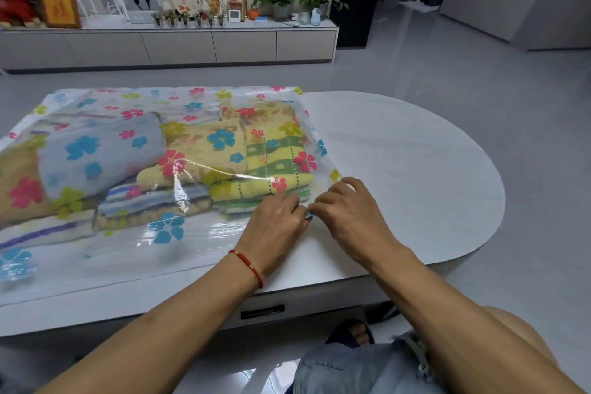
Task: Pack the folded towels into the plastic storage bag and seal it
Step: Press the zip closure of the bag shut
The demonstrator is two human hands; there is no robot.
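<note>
Both my left hand (277, 217) and right hand (348, 211) pinch the bag (134, 246) edge at its right corner on the table (415, 169), towels (204, 150) inside; bulging stacks could pop the seal open if I skip a stretch.

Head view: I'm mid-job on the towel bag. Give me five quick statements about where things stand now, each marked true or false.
1. The folded towels lie inside the plastic storage bag. True.
2. The left hand and right hand meet at the bag's right-hand edge. True.
3. The bag hangs in the air. False: it lies flat on the white table.
4. A red bracelet sits on the right wrist. False: it is on the left wrist.
5. The bag is plain clear plastic. False: it is printed with coloured flowers.
</note>
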